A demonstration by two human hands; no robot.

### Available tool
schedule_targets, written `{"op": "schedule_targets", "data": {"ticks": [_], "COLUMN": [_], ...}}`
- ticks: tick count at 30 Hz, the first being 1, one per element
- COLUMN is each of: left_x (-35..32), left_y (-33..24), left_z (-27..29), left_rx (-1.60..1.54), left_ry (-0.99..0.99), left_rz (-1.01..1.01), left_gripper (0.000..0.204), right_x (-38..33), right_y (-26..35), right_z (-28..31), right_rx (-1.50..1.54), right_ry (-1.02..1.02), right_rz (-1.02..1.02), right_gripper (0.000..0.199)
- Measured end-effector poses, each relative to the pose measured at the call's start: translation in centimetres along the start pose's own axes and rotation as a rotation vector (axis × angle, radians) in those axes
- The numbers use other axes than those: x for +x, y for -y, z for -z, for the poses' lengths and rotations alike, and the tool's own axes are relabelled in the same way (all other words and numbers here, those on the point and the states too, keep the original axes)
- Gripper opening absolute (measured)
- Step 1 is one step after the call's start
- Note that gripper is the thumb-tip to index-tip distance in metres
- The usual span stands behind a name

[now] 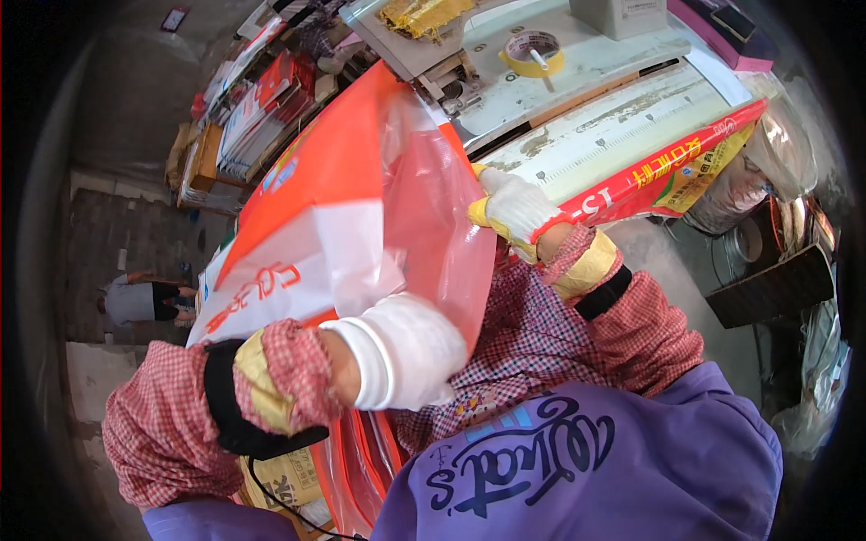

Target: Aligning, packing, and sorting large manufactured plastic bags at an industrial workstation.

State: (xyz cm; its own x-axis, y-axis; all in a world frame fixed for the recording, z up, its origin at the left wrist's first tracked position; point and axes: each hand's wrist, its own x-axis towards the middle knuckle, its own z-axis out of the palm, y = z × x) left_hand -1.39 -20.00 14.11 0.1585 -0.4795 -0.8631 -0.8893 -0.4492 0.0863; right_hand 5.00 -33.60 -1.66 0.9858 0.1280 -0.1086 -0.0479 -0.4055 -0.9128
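Observation:
A large orange-and-white printed sack (311,234) spreads in front of me, with a translucent red plastic bag (431,225) against its right side. My left hand (406,347), in a white glove, lies against the lower part of the sack. Its fingers are hidden and blurred, so its grip does not show. My right hand (519,212) wears a white glove with yellow fingertips. Its fingers are bent at the right edge of the red bag and appear to pinch it, beside the worktable's near edge.
Ahead is a pale worktable (622,135) with a tape roll (532,54). A red-and-yellow printed sack (672,171) hangs along its near edge. Stacked folded sacks (262,113) stand at the left. Further left is another person (140,299). Clear plastic (783,144) bulges at the right.

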Motion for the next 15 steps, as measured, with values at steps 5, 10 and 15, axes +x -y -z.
{"op": "schedule_targets", "data": {"ticks": [5, 10, 15], "left_x": [0.3, 2.7, 3.4], "left_y": [-0.4, -1.9, -3.3], "left_z": [-0.7, -0.7, 2.5], "left_rx": [-0.148, 0.044, 0.084], "left_ry": [-0.019, -0.203, -0.023], "left_rz": [0.067, -0.194, -0.128], "left_gripper": [0.031, 0.02, 0.021], "right_x": [-0.1, 0.0, -0.3], "right_y": [1.1, 3.5, 4.2], "right_z": [0.2, -0.4, -1.7], "right_rx": [0.058, 0.02, -0.447], "right_ry": [-0.026, 0.004, -0.113], "right_rz": [-0.024, -0.216, -0.082], "right_gripper": [0.041, 0.047, 0.04]}}
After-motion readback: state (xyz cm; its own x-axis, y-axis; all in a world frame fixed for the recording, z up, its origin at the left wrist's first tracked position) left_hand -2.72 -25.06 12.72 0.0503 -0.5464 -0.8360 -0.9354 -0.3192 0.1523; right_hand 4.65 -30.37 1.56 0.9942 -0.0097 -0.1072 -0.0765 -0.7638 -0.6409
